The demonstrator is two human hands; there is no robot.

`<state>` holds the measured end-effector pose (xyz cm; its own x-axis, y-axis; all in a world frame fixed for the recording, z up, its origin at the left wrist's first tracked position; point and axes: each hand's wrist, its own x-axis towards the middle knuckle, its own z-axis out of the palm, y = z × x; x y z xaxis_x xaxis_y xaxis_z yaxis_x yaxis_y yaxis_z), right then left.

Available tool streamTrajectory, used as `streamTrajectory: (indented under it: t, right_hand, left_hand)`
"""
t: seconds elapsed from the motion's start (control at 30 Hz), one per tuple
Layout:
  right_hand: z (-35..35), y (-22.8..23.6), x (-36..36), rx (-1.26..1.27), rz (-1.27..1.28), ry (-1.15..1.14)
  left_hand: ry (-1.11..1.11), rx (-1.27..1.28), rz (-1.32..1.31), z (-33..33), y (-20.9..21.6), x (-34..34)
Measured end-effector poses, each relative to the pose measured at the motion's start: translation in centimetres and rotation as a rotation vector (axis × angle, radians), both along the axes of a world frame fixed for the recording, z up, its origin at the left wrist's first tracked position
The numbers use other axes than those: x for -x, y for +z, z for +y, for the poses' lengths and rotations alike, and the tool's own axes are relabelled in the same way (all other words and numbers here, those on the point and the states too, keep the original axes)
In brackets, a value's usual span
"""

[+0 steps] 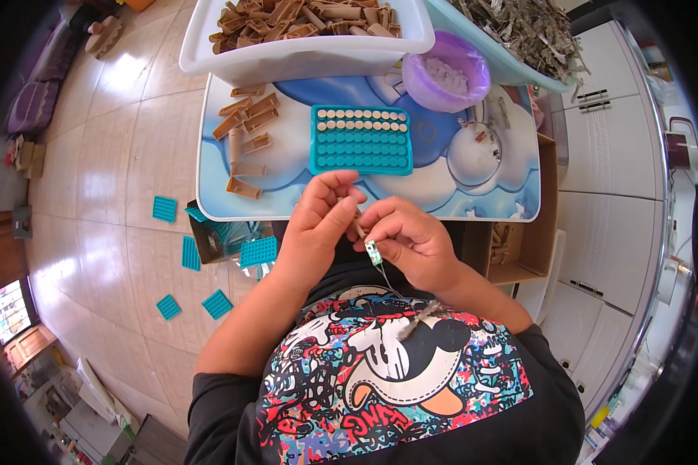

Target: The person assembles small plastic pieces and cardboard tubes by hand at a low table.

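At the desk's near edge (pixel 247 213), right hand (pixel 412 242) pinches the board (pixel 374 253), seemingly for steadiness; whether left hand (pixel 319 211) grips, I cannot tell.

Bright; white glare on the floor (pixel 108 186) — edges bowed; corners black.

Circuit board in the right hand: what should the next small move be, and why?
I'd probably bring the small circuit board toward the brown piece between the hands: the right hand pinches the board near it, the left hand is close enough to steady the piece, and the wires trail away from it.
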<state>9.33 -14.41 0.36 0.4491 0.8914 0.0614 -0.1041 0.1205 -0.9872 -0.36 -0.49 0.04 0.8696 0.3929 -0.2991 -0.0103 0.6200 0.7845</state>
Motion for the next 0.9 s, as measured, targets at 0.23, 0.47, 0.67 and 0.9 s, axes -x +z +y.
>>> streamTrajectory:
  t: [0.23, 0.47, 0.67, 0.9]
  right_hand:
    - [0.5, 0.2, -0.9, -0.041, -0.428, -0.09]
    - [0.6, 1.5, -1.3, -0.001, -0.565, -0.115]
    - [1.4, 1.4, -2.5, 0.013, -0.626, -0.282]
    - [1.8, 1.5, -2.4, 0.06, -0.844, -0.301]
  left_hand:
    - [-0.039, 0.385, 0.042, 0.2, -0.5, 0.3]
    - [-0.025, 0.428, 0.039, 0.2, -0.6, 0.4]
    - [-0.129, 0.311, 0.005, 0.2, -0.2, 0.6]
    - [-0.144, 0.244, -0.049, -0.1, -0.2, 0.6]
